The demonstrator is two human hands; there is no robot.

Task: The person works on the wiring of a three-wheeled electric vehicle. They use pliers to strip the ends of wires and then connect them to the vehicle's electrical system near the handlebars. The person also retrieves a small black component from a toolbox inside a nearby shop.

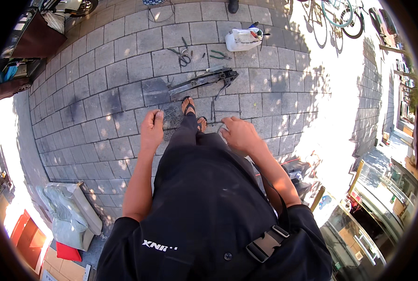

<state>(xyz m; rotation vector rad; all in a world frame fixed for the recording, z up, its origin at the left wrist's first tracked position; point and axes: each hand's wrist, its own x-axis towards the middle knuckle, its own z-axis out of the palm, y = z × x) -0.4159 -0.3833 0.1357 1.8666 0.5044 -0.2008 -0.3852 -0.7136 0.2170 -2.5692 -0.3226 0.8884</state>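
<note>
My left hand point(152, 129) is held in front of my left thigh, fingers curled in and thumb on top; nothing shows in it. On the other side, my right hand point(242, 134) has bent fingers by my right thigh. A small pale thing point(222, 131) shows at its fingertips, too unclear to name. Beyond my sandalled feet lies a long dark metal frame point(202, 81) on the paving, with a flat grey plate point(155, 91) at its left end. Thin dark rods point(227, 111) rest closer to my right hand.
Farther off lie scissors point(184, 59), green-handled pliers point(220, 55) and a white plastic jug point(242, 40) holding tools. A dark shoe point(233, 6) is at the top edge. Bicycles point(344, 19) stand far right. A padded seat point(73, 213) is at lower left, glass cases point(352, 234) at lower right.
</note>
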